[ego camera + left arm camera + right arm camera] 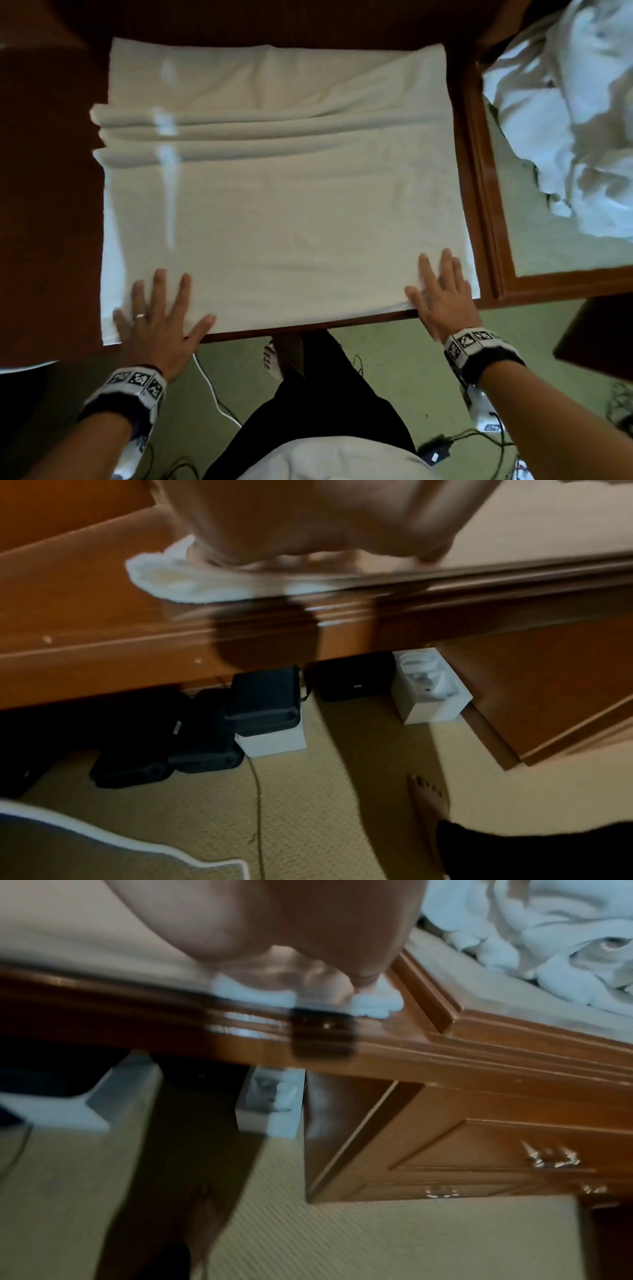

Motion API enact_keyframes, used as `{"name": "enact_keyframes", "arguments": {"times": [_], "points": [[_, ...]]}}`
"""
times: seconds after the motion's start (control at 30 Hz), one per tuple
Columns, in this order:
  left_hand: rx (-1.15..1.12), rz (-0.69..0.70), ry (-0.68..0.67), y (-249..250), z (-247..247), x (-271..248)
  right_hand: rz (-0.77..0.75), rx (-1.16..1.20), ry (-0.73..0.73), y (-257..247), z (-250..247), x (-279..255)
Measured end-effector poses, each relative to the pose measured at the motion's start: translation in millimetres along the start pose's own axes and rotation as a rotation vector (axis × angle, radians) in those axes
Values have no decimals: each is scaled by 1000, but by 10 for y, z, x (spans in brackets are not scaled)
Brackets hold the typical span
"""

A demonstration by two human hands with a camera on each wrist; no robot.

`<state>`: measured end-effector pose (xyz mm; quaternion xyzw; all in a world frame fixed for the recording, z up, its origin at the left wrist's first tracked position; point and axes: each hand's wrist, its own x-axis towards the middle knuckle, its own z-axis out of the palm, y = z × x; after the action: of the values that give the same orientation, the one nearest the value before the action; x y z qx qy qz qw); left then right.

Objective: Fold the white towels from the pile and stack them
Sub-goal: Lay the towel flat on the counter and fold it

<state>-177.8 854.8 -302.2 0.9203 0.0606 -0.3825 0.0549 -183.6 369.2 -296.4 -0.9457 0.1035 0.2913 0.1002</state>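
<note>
A large white towel (291, 212) lies spread over the brown wooden desk (51, 205), with long ridges of bunched cloth across its upper half. My left hand (161, 315) rests flat, fingers spread, on the towel's near left corner. My right hand (442, 291) lies flat on the near right corner. Both palms press the cloth at the desk's front edge (308, 327). The left wrist view has the towel corner (171, 582) under my palm; the right wrist view has the other corner (373, 1004). A pile of crumpled white towels (575, 113) sits to the right.
The pile rests on a lower glass-topped side cabinet (561, 246) with drawers (514, 1156). Under the desk stand black cases (205, 734) and white boxes (431, 693). Cables (212, 387) trail over the carpet near my bare foot (274, 359).
</note>
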Motion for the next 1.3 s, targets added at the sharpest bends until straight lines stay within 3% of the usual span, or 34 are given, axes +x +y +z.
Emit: {"name": "enact_keyframes", "arguments": {"times": [0.2, 0.3, 0.4, 0.63, 0.73, 0.93, 1.0, 1.1, 1.17, 1.23, 1.3], "points": [[38, 71, 72, 251, 50, -39, 96, 191, 389, 75, 64, -38], [40, 58, 70, 306, 113, -48, 302, 322, 494, 266, 32, -72], [37, 44, 46, 321, 119, -36, 456, 346, 444, 429, -42, -113], [56, -6, 18, 409, 120, -56, 520, 425, 242, 448, -312, -70], [61, -15, 4, 421, 121, -64, 531, 446, 266, 451, -431, -51], [57, -11, 16, 440, 123, -90, 447, 735, 489, 492, -542, -100], [54, -10, 15, 443, 126, -92, 466, 680, 488, 570, -493, -126], [41, -2, 31, 411, 162, -37, 413, 409, 394, 633, -373, -164], [41, 14, 71, 371, 197, -12, 261, 286, 454, 540, -300, -218], [46, 83, 175, 350, 239, -30, 12, 160, 502, 360, -178, -291], [122, 179, 249, 325, 293, -33, -206, -38, 380, 153, -4, -301]]}}
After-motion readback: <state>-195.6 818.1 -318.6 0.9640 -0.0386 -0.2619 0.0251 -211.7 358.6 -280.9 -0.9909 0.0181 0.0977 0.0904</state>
